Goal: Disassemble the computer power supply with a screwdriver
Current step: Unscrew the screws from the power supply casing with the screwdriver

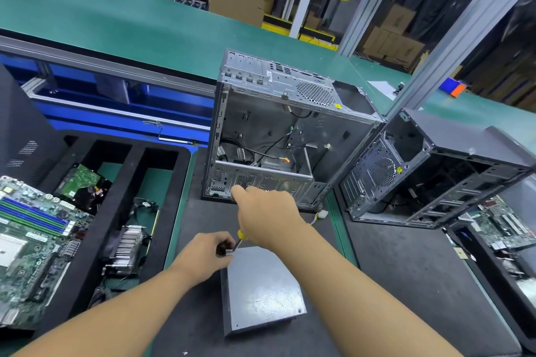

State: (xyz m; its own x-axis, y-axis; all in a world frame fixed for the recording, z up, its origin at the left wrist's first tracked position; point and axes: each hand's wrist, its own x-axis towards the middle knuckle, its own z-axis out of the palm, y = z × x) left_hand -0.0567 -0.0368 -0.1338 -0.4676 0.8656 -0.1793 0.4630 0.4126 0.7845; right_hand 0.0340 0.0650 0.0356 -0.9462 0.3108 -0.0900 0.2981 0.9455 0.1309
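My right hand (pixel 266 217) is closed around the yellow handle of the screwdriver (pixel 240 235), whose tip points down at the far left corner of the power supply (pixel 261 290). My left hand (pixel 203 255) curls its fingers over that same corner, gripping it. The power supply lies flat on the tabletop (pixel 391 269) just below my hands, and an open computer case (pixel 275 130) stands beyond my right hand.

One flat grey metal power supply box (pixel 262 287), one yellow-handled screwdriver (pixel 240 234), two open computer cases: a bare silver case (pixel 261 124) and a dark grey case (pixel 452 133). One finned metal heatsink (pixel 127 246). Seemingly two green motherboards, a left board (pixel 32 240) and a partly hidden right board (pixel 499 223).
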